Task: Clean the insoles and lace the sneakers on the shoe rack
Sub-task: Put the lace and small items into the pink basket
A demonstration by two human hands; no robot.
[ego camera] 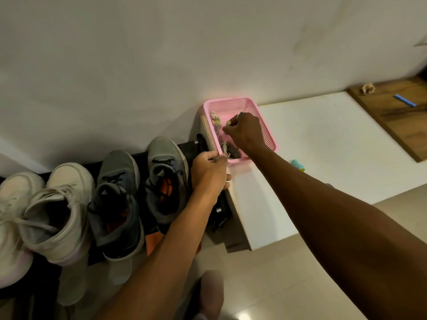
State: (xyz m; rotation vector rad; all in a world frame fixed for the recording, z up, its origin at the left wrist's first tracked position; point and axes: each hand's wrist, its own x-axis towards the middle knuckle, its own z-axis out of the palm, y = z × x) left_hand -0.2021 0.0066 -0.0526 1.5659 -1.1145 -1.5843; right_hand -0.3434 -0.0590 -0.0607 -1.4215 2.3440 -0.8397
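A pink mesh basket (265, 125) stands on a white cabinet (272, 204) against the wall. My left hand (209, 172) grips the basket's near left corner. My right hand (242, 130) reaches inside the basket with curled fingers and pinches a small yellow-tipped item (228, 122). A coiled bundle of laces (231, 150) lies at the basket's near end. On the black shoe rack (191, 148) to the left stand two grey sneakers (166, 181) (116, 204) and two white sneakers (57, 213) (11, 227), toes toward the wall.
Small trinkets (216, 120) lie in the basket's far left corner. A teal object (298, 164) sits on the cabinet behind my right forearm. A wooden board (392, 116) at the far right carries a blue stick (405, 100) and a beige lump (367, 88). Tiled floor lies below.
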